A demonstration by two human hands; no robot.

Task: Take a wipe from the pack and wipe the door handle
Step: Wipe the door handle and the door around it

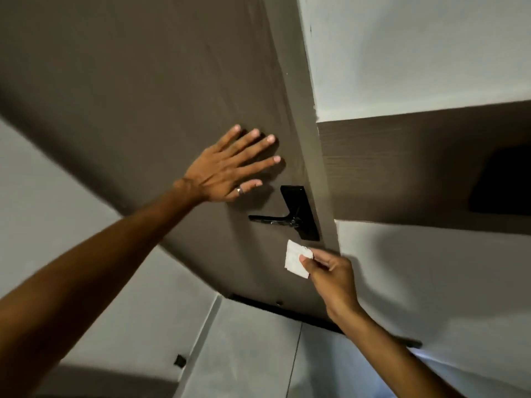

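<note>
A black lever door handle (273, 220) on a black backplate (301, 214) is fixed near the right edge of a dark brown door (143, 81). My left hand (230, 170) lies flat on the door with fingers spread, just up and left of the handle; a ring shows on its thumb. My right hand (330, 280) pinches a small folded white wipe (294, 258) just below the backplate, a little apart from the handle. The wipe pack is out of sight.
The brown door frame (313, 156) runs beside the handle. A white wall (416, 53) with a dark brown band (402, 168) and a dark recess (502, 182) stands to the right. Grey floor tiles (244, 354) lie below, with a small dark object (179, 361) at lower left.
</note>
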